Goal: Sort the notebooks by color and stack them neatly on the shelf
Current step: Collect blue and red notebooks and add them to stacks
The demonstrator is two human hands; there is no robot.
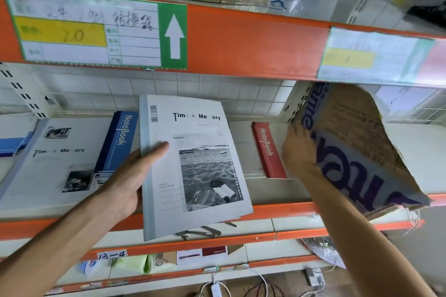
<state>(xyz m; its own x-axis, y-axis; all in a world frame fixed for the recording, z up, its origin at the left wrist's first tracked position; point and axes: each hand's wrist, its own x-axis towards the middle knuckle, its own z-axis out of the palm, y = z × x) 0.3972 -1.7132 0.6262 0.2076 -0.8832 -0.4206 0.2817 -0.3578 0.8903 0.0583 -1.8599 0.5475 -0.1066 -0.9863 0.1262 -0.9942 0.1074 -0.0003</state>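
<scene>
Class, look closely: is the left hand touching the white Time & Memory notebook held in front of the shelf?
Touching. The head view shows the left hand gripping the white notebook at its spine edge, thumb lying across the cover.

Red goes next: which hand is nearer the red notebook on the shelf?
Right. The right hand is just right of the red notebook, on the cardboard box; the left hand is well left, gripping the white notebook.

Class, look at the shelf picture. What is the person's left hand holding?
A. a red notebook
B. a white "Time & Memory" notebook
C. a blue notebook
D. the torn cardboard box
B: the left hand grips the white "Time & Memory" notebook by its spine edge, thumb on the cover, while the right hand is on the cardboard box.
</scene>
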